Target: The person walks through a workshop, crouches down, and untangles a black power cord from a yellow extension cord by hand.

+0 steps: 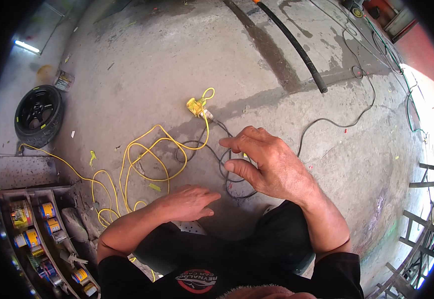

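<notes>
My right hand [271, 162] hangs over the concrete floor [142, 65], its fingers and thumb apart with nothing between them. Lower and to the left is my left hand [192, 202], palm down, fingers stretched out and holding nothing. Beneath and beside my right hand lies a loop of dark cable [220, 158], partly hidden by the hand. It runs up to a yellow connector [195, 107] on the floor. From the connector, a yellow cord [157, 128] spreads in loose loops to the left of my hands.
A wheel with a tire [38, 114] and a can [64, 80] stand at the left. Below them is a shelf [32, 192] with small cans. A black hose [296, 45] lies at the top; metal racks [423, 224] line the right edge.
</notes>
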{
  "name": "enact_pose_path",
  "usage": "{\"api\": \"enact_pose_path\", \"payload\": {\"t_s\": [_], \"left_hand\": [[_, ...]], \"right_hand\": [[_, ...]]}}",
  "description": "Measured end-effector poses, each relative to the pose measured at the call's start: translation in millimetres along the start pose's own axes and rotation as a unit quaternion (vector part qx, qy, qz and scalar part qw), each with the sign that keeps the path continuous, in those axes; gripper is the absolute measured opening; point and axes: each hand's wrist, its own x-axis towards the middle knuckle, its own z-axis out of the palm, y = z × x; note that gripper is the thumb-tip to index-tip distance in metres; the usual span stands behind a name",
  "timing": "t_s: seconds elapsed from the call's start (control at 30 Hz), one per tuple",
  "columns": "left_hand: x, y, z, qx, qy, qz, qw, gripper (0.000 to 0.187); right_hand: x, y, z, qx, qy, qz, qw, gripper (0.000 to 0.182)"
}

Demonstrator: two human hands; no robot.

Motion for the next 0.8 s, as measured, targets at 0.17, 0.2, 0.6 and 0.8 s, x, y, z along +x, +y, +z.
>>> {"api": "enact_pose_path", "payload": {"t_s": [0.17, 0.2, 0.6, 0.8], "left_hand": [[1.7, 0.8, -1.6, 0.005, -0.037, -0.021, 0.999, 0.054], [2.0, 1.6, -3.3, 0.008, -0.058, -0.034, 0.998, 0.057], [1.8, 0.7, -4.6, 0.004, -0.062, -0.043, 0.997, 0.056], [3.0, 1.1, -5.3, 0.0, -0.077, -0.049, 0.996, 0.057]], "right_hand": [[0.0, -0.1, 0.2, 0.005, 0.004, -0.004, 1.0, 0.039], [-0.1, -0.3, 0.3, 0.009, 0.005, -0.002, 1.0, 0.039], [0.9, 0.1, 2.1, 0.014, 0.007, -0.004, 1.0, 0.038], [1.0, 1.2, 2.1, 0.01, 0.004, -0.006, 1.0, 0.039]]}}
